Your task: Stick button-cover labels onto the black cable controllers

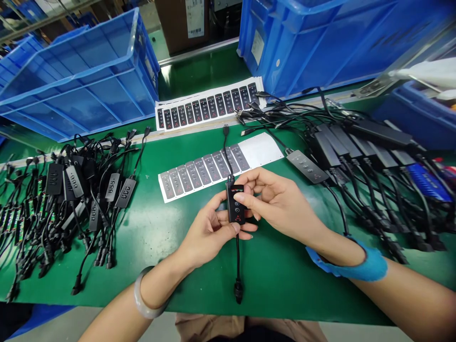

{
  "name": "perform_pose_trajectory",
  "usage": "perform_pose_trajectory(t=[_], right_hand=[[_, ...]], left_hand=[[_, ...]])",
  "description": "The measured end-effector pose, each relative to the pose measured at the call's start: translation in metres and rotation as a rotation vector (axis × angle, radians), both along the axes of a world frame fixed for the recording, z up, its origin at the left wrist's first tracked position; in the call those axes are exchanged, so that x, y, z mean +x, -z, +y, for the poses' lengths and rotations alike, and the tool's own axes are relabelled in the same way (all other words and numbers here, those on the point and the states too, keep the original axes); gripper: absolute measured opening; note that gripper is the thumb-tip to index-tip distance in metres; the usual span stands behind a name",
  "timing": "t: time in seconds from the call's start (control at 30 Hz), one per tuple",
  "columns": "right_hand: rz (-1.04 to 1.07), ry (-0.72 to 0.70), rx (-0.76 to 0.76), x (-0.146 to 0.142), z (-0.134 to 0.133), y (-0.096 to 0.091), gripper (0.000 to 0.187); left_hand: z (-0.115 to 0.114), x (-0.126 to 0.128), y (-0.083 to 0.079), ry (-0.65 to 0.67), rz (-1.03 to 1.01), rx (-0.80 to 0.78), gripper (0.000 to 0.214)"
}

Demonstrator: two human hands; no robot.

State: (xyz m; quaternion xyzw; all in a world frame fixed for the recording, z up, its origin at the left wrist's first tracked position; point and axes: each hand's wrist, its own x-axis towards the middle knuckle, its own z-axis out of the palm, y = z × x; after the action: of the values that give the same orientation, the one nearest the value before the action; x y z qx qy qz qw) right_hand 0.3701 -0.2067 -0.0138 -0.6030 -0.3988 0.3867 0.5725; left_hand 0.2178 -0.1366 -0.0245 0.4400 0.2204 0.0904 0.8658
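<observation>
Left hand (210,232): the fingers are curled around the inline controller (235,211). They grip its lower half from the left side, with the thumb tip lying against the lower left edge of the housing.

Right hand (281,202): the fingers are closed on the upper end of the same unit. The index fingertip presses flat on the face, just below a red marking, and the thumb rests at the top edge. The other fingers are folded loosely behind.

The inline controller is held between both sets of fingertips, face up and clear of the green table mat (160,242). Its cable (237,256) hangs from below the fingers to a plug (238,289) lying on the mat. A second lead runs away from the top end.

Just beyond the fingertips lies a label sheet (203,171) with a row of grey labels; its right end is bare. Farther beyond is a stack of label sheets (208,108) with dark labels.

Well left of the left fingers lies a pile of black controllers (74,190). Right of the right fingers lies a second pile (356,152). Its nearest unit (307,166) is face up, close to the right knuckles.

Blue crates (81,80) stand beyond both piles.

The left wrist wears a pale bangle (144,299); the right wrist wears a blue band (356,266).
</observation>
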Motion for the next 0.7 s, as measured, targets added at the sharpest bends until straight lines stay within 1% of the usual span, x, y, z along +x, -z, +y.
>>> perform_pose_trajectory(t=[0.3, 0.53, 0.7], right_hand=[[-0.098, 0.041, -0.013, -0.002, -0.001, 0.002, 0.013], [-0.053, 0.060, -0.036, -0.003, 0.000, 0.007, 0.016], [-0.015, 0.080, -0.056, -0.003, 0.003, 0.014, 0.026]], left_hand=[[-0.001, 0.001, 0.000, -0.012, 0.016, 0.036, 0.058], [-0.002, 0.003, -0.002, -0.027, 0.040, 0.080, 0.055], [-0.003, 0.003, -0.001, -0.055, 0.062, 0.113, 0.059]])
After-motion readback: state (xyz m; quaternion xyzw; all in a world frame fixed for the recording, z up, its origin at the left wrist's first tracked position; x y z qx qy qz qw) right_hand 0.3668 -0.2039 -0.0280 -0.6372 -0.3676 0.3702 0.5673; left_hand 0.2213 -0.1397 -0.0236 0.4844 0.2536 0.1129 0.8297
